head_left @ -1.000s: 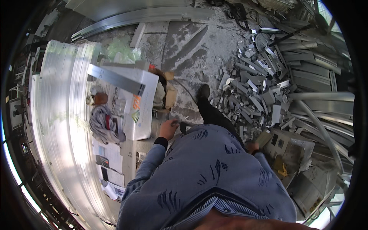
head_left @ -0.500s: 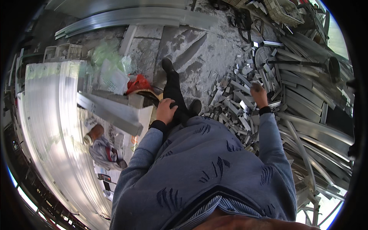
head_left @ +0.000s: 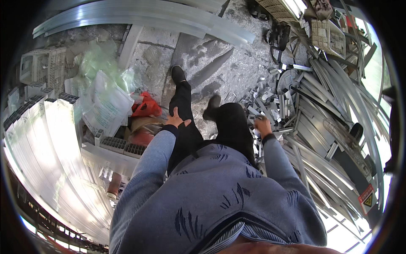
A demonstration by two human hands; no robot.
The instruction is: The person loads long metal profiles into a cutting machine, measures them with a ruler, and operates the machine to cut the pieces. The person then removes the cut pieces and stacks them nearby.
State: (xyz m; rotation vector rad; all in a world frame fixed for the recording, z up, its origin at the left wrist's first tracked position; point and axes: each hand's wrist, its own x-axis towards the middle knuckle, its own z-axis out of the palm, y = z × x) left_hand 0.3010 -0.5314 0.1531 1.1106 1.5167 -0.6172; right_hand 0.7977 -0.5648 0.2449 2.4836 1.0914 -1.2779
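Observation:
My left hand (head_left: 176,118) is open, its fingers spread in the air over my left trouser leg (head_left: 182,101), holding nothing. Nearest to it on the left lies a red plastic bag (head_left: 146,105). Out to the right, my right hand (head_left: 263,125) has its fingers curled in. Any object inside that hand is hidden from view. Below it spreads a heap of short metal offcuts (head_left: 270,99). My shoes (head_left: 179,74) stand on the grey concrete floor, one ahead of the other.
Long pale metal profiles (head_left: 50,156) are stacked along the left, beside crumpled clear plastic wrap (head_left: 99,63). More profiles (head_left: 144,12) lie across the far side. Bent strips and scrap lengths (head_left: 313,165) crowd the right. Plastic crates (head_left: 327,38) stand far right and far left.
My view has shifted forward and my legs have stepped. The left hand's fingers have spread, and my right hand has come in closer to my body, still curled.

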